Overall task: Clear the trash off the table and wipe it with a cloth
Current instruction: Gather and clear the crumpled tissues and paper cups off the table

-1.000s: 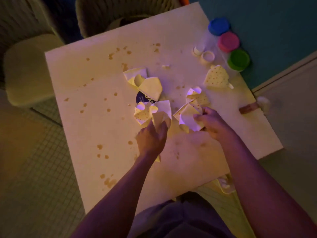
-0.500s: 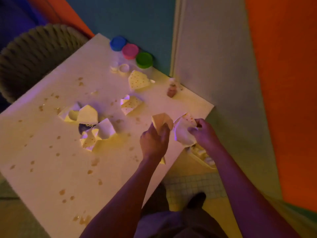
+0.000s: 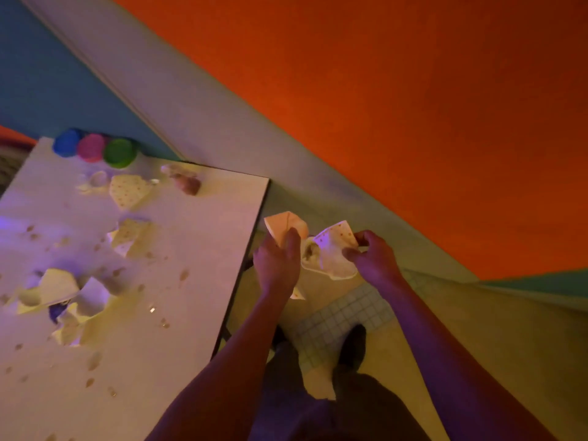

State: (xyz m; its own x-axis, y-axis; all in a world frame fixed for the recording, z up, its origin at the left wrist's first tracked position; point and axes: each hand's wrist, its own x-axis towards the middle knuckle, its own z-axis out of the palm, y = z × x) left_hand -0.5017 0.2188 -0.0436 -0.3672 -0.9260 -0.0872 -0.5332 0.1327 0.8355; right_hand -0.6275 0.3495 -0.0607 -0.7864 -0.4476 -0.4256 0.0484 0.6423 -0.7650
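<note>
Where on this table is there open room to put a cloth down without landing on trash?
The near part of the table, below the crumpled paper pile, holds only brown spots. A strip along the right edge, right of the folded scrap, is also free. The far corner is crowded: three lids, a dotted wrapper, small bits.

Hidden and cut-off parts beside the spattered table

The table [image 3: 191, 313] ran out of frame at the left and bottom edges, so its near corners were unseen. The left hand [image 3: 276, 265] covered the middle of a folded paper scrap [image 3: 286, 226], whose lower tip poked out below the wrist. Fingers of the right hand [image 3: 374, 261] hid the right edge of a dotted wrapper [image 3: 334, 253]. A dark object [image 3: 55, 311] lay mostly buried under crumpled papers [image 3: 63, 288] near the table's left edge. A brownish lump [image 3: 187, 183] at the far edge was too blurred to identify.
</note>
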